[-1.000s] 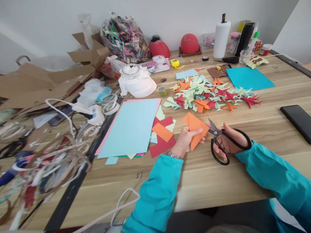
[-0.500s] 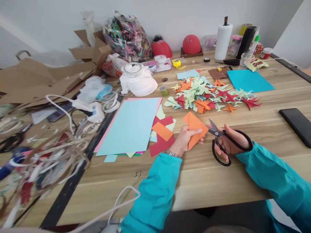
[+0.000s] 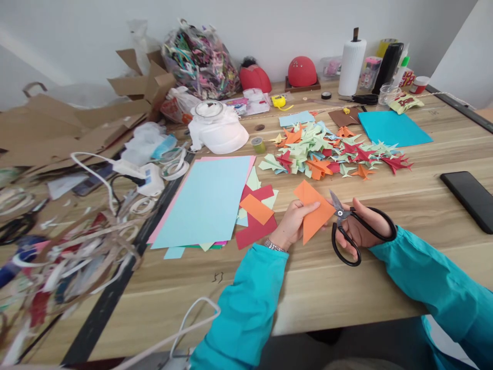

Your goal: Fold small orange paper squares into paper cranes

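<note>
My left hand (image 3: 295, 223) pinches a folded piece of orange paper (image 3: 314, 211) between thumb and fingers, above the wooden table. In my right hand (image 3: 365, 226) is a pair of black-handled scissors (image 3: 340, 214), fingers through the loops and blades parted. The right corner of the paper lies at the open blades; whether the lower blade is beneath it is hard to see. Beyond the hands lies a pile of folded paper pieces (image 3: 319, 146) in green, orange, red and blue. Left of my left hand are loose red strips (image 3: 256, 231) and an orange strip (image 3: 257, 208).
A stack of coloured sheets (image 3: 204, 200) lies left of centre. A black phone (image 3: 468, 200) rests at the right, near a blue sheet (image 3: 395, 128). Tangled ribbons and cords (image 3: 88, 257) cover the left side. A white bottle (image 3: 352, 67) stands at the back.
The orange paper and the scissors have come closer together, so the paper's corner now meets the blades. My left hand has shifted the paper slightly right; the scissors moved slightly left.
</note>
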`<state>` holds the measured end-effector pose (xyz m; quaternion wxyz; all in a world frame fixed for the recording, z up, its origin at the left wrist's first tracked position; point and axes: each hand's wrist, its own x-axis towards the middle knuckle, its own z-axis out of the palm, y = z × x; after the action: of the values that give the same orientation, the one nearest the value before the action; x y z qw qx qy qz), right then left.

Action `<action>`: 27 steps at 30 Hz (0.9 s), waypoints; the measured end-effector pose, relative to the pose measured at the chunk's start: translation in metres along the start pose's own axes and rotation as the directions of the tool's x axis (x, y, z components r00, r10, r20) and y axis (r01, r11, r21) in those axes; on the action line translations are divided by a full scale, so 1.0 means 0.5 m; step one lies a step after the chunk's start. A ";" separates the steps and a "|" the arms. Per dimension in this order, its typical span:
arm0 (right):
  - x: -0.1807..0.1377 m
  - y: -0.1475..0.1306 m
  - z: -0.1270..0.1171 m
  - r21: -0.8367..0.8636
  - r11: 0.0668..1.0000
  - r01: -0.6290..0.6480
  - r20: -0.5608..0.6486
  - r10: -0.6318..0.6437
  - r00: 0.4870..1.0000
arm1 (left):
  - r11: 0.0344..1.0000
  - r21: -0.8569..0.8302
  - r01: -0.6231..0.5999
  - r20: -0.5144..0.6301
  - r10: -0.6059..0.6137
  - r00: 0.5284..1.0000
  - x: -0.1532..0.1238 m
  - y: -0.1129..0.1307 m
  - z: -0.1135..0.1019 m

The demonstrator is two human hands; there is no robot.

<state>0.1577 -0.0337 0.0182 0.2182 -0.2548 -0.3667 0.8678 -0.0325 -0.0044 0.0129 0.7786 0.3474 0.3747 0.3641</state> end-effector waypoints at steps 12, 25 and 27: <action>-0.001 -0.008 0.004 0.024 1.000 0.010 0.009 -0.011 1.000 | 0.999 0.010 -0.037 -0.072 0.038 0.997 0.005 -0.008 -0.004; -0.007 -0.012 0.005 -0.028 0.999 -0.023 -0.002 0.023 1.000 | 0.999 0.015 -0.033 -0.039 0.033 0.999 -0.001 -0.002 -0.003; -0.007 -0.010 0.003 -0.028 0.999 -0.025 0.017 0.026 1.000 | 0.999 0.030 -0.019 0.003 0.018 1.000 -0.004 -0.001 -0.001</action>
<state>0.1606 -0.0331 0.0239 0.2004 -0.2551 -0.3773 0.8674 -0.0337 -0.0064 0.0131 0.7704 0.3629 0.3760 0.3652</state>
